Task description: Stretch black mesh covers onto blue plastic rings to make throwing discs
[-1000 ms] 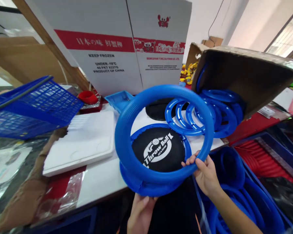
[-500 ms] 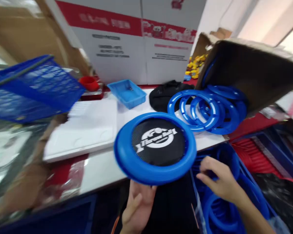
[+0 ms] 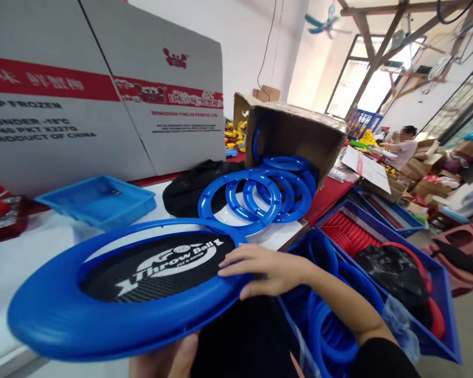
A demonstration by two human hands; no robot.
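Observation:
A blue flying disc [image 3: 161, 310], with a black mesh centre printed "Throw Ball", is tilted over the white table in front of me. At its far side a white gap shows between mesh and rim. My left hand [image 3: 163, 359] supports it from below, mostly hidden by the rim. On the right edge, my right hand [image 3: 270, 268] has its fingers over the top and the thumb against the side. Just behind lie loose blue plastic rings [image 3: 240, 202], spilling from a tipped cardboard box [image 3: 295, 118]. A black cloth heap [image 3: 187, 189] lies beside the rings.
A shallow blue tray [image 3: 98, 202] stands left, before a large printed carton [image 3: 173, 126]. Below right are a bin of blue rings [image 3: 331, 320] and a blue crate [image 3: 451, 315] with red rings and a black bag. Farther off, a person [image 3: 404, 149] sits among boxes.
My view has swung right. The right hand has come off the bin side onto the disc's rim. The disc appears nearer and lower left, still on my left hand.

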